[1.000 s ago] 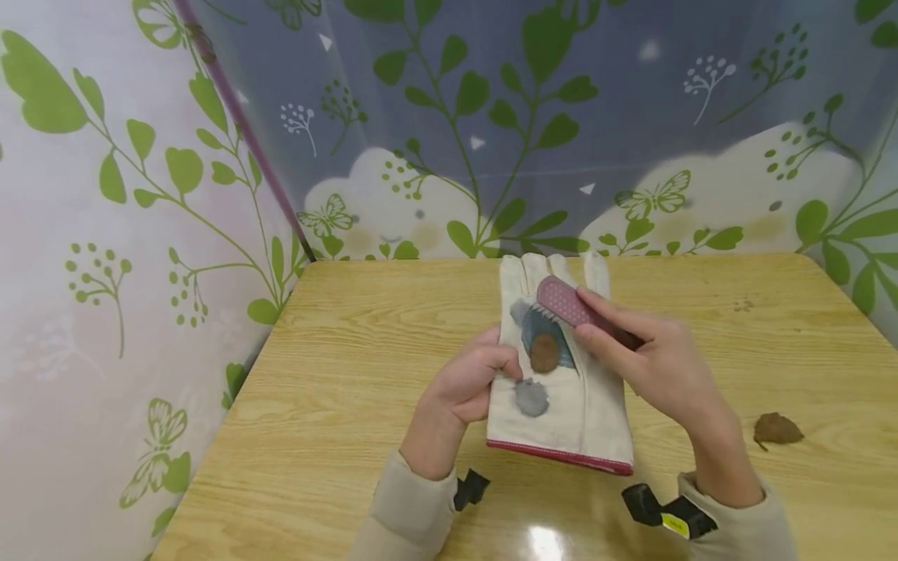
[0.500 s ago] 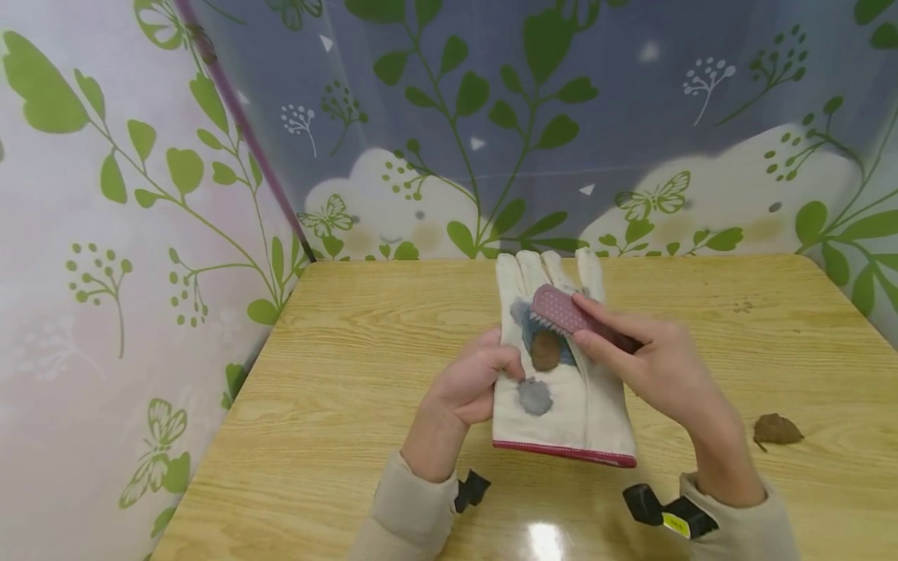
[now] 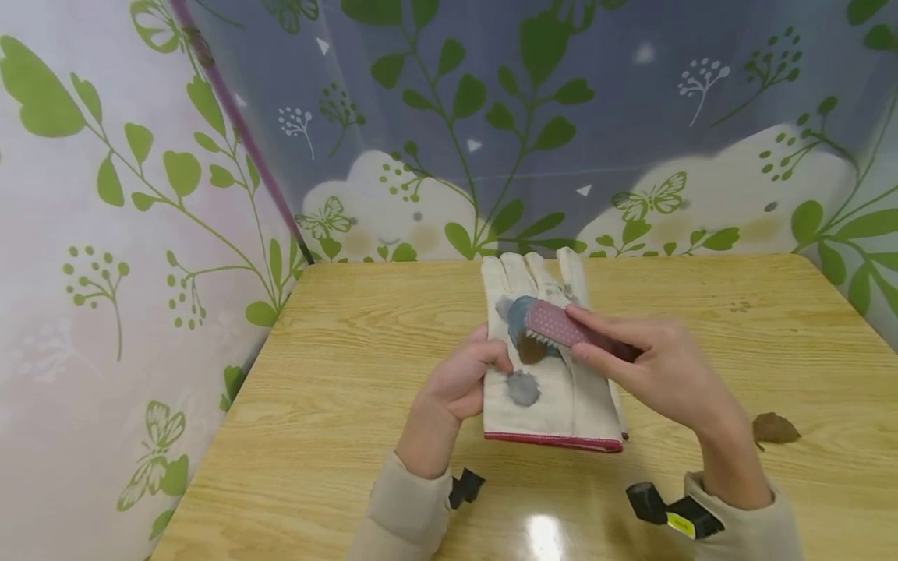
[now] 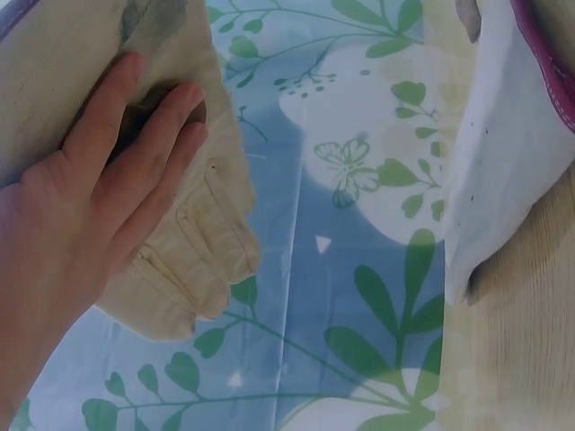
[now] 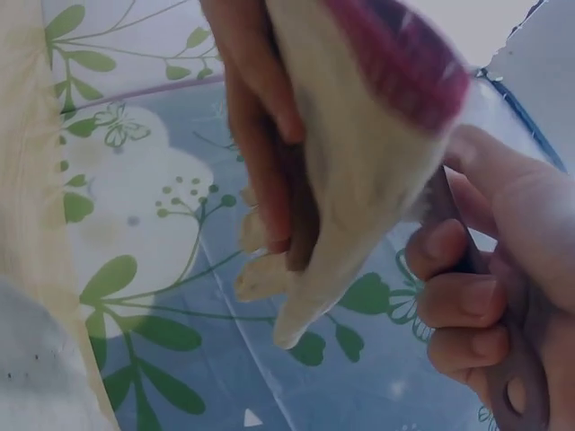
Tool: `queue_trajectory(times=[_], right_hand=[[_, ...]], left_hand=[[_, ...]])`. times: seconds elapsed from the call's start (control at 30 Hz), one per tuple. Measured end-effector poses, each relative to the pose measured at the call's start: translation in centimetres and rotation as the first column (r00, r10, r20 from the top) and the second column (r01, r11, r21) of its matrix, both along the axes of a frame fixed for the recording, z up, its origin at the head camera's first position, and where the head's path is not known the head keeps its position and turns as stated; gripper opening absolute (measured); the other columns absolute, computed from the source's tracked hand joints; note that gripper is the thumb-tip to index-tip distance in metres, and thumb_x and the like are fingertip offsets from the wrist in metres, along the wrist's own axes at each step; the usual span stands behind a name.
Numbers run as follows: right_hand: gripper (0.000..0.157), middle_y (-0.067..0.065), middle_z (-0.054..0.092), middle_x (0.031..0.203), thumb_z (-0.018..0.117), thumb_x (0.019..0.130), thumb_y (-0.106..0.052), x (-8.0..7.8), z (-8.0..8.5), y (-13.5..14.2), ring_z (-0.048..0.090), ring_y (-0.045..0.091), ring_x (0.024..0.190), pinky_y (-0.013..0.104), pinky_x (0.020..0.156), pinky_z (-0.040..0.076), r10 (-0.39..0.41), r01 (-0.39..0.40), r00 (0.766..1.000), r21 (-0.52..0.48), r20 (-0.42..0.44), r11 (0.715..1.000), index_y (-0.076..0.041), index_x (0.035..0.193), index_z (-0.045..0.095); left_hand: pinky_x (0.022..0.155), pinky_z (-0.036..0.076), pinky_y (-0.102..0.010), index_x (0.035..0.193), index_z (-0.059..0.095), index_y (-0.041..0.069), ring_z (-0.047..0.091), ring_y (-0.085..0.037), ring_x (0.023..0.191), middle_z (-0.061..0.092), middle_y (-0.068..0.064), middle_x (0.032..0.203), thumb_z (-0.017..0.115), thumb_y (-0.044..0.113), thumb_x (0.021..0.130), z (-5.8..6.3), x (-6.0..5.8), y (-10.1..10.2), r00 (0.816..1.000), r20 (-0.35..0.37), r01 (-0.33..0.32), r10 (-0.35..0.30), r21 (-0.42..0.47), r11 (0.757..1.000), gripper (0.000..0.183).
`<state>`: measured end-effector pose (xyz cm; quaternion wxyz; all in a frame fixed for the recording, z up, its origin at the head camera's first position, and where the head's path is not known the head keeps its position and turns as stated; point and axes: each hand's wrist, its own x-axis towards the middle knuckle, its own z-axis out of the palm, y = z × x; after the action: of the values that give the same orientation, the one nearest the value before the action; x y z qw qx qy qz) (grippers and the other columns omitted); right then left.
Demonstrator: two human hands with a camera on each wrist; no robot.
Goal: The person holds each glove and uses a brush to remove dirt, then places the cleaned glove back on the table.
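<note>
Two printed walls [image 3: 459, 66]: pale pink on the left, dusky blue at the back, both covered in green leaves and outlined butterflies.
Table [image 3: 365, 335]: yellowish wood grain, with a bright shine near its front.
Cream glove [image 3: 550, 409]: held up over the table in front of the person, its fingers pointing towards the back wall and its red hem [image 3: 554, 442] towards the wearer's body.
Sleeves [image 3: 414, 502]: beige, down to both wrists.
Right hand [image 3: 662, 370]: curled round the brush handle, gripping it firmly.
Left hand [image 3: 461, 375]: pinching the glove's side, thumb on the front; the left wrist view shows fingers laid over the back, with something dark under them that I can't make out.
Pink brush [image 3: 557, 325]: white-dotted head slanting across the glove's front, pale bristles turned to the fabric.
Black wrist devices [image 3: 466, 488]: one at each cuff; the right one bears a yellow label [image 3: 680, 524].
Blue patch [image 3: 517, 318]: on the glove, partly hidden by the brush.
Brown leaf [image 3: 776, 428]: lying on the table, beside the right forearm.
Grey spot [image 3: 523, 388]: on the glove, just below the left thumb.
Brown mark [image 3: 531, 349]: at the blue patch's lower part, right by the bristles.
</note>
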<state>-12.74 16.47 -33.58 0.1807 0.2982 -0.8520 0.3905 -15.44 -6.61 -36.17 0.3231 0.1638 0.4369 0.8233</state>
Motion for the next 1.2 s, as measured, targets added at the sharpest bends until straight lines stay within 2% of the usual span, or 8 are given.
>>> queue_trajectory(times=[0.13, 0.23, 0.47, 0.67, 0.87, 1.03, 1.1, 1.2], right_hand=[[0.045, -0.009, 0.063, 0.080, 0.072, 0.083, -0.015, 0.2, 0.1, -0.4, 0.040, 0.001, 0.052, 0.014, 0.047, 0.035, 0.070, -0.072, 0.996, 0.045, 0.047, 0.996, -0.023, 0.126, 0.062], [0.044, -0.010, 0.058, 0.074, 0.070, 0.085, -0.019, 0.2, 0.0, -0.6, 0.034, 0.001, 0.050, 0.015, 0.045, 0.033, 0.056, -0.061, 0.996, 0.060, 0.075, 0.996, -0.026, 0.127, 0.061], [0.045, 0.007, 0.068, 0.110, 0.071, 0.084, -0.015, -0.4, -0.6, -0.6, 0.057, 0.007, 0.073, 0.015, 0.057, 0.043, -0.054, 0.055, 0.997, -0.011, 0.047, 0.998, -0.021, 0.128, 0.061], [0.047, 0.010, 0.068, 0.110, 0.073, 0.082, -0.014, -0.8, -0.9, -0.3, 0.059, 0.006, 0.076, 0.012, 0.060, 0.043, -0.144, 0.143, 0.990, -0.032, -0.015, 0.989, -0.019, 0.127, 0.061], [0.049, 0.008, 0.068, 0.110, 0.074, 0.079, -0.005, -0.4, -0.4, 0.0, 0.054, 0.005, 0.070, 0.014, 0.055, 0.042, -0.052, 0.052, 0.999, -0.093, 0.001, 0.994, -0.016, 0.125, 0.063], [0.047, -0.006, 0.069, 0.095, 0.076, 0.078, -0.011, 0.2, 0.2, 0.1, 0.049, 0.003, 0.060, 0.015, 0.049, 0.039, 0.065, -0.065, 0.998, 0.021, 0.012, 0.998, -0.021, 0.123, 0.065], [0.046, -0.009, 0.066, 0.089, 0.075, 0.080, -0.017, 0.3, 0.2, 0.0, 0.046, 0.002, 0.058, 0.015, 0.050, 0.038, 0.066, -0.068, 0.997, 0.069, 0.030, 0.995, -0.024, 0.124, 0.064], [0.045, -0.005, 0.068, 0.097, 0.072, 0.082, -0.019, 0.3, 0.1, -0.2, 0.051, 0.003, 0.065, 0.015, 0.054, 0.042, 0.031, -0.036, 0.996, 0.062, 0.078, 0.997, -0.025, 0.126, 0.062]], left_hand=[[0.093, 0.046, -0.035, 0.146, 0.024, 0.007, 0.046, -0.027, 0.121, 0.039, -0.019, 0.141, 0.032, -0.010, 0.068, 0.0, -0.1, -0.3, 1.000, 0.016, -0.013, 0.013, 0.007, 1.000, 0.080], [0.094, 0.046, -0.038, 0.147, 0.022, 0.008, 0.043, -0.030, 0.124, 0.033, -0.023, 0.145, 0.031, -0.010, 0.069, 0.0, -0.1, -0.1, 1.000, -0.001, 0.024, -0.024, 0.028, 0.999, 0.081], [0.088, 0.049, -0.034, 0.146, 0.025, 0.005, 0.052, -0.024, 0.114, 0.044, -0.020, 0.134, 0.031, -0.011, 0.069, -0.1, 0.4, 1.1, 0.997, -0.021, 0.073, -0.073, -0.001, 0.997, 0.079], [0.084, 0.050, -0.033, 0.146, 0.028, 0.006, 0.055, -0.021, 0.108, 0.050, -0.015, 0.125, 0.032, -0.011, 0.068, -0.3, 0.7, 1.7, 0.997, -0.005, 0.071, -0.071, -0.019, 0.997, 0.080], [0.085, 0.050, -0.032, 0.142, 0.030, 0.006, 0.056, -0.020, 0.106, 0.053, -0.011, 0.119, 0.033, -0.010, 0.067, -0.3, 0.5, 1.2, 1.000, -0.002, 0.022, -0.022, -0.025, 0.999, 0.077], [0.088, 0.049, -0.034, 0.143, 0.029, 0.005, 0.052, -0.023, 0.113, 0.048, -0.014, 0.129, 0.032, -0.010, 0.067, -0.1, 0.2, 0.7, 1.000, 0.000, -0.002, 0.002, 0.007, 1.000, 0.078], [0.090, 0.049, -0.036, 0.145, 0.027, 0.006, 0.049, -0.026, 0.118, 0.044, -0.018, 0.135, 0.031, -0.010, 0.068, 0.0, 0.1, 0.6, 1.000, -0.007, 0.008, -0.008, 0.026, 1.000, 0.079], [0.094, 0.046, -0.040, 0.148, 0.024, 0.009, 0.044, -0.030, 0.124, 0.037, -0.022, 0.143, 0.030, -0.011, 0.069, 0.1, 0.2, 0.7, 0.999, -0.015, 0.032, -0.031, 0.044, 0.999, 0.081]])
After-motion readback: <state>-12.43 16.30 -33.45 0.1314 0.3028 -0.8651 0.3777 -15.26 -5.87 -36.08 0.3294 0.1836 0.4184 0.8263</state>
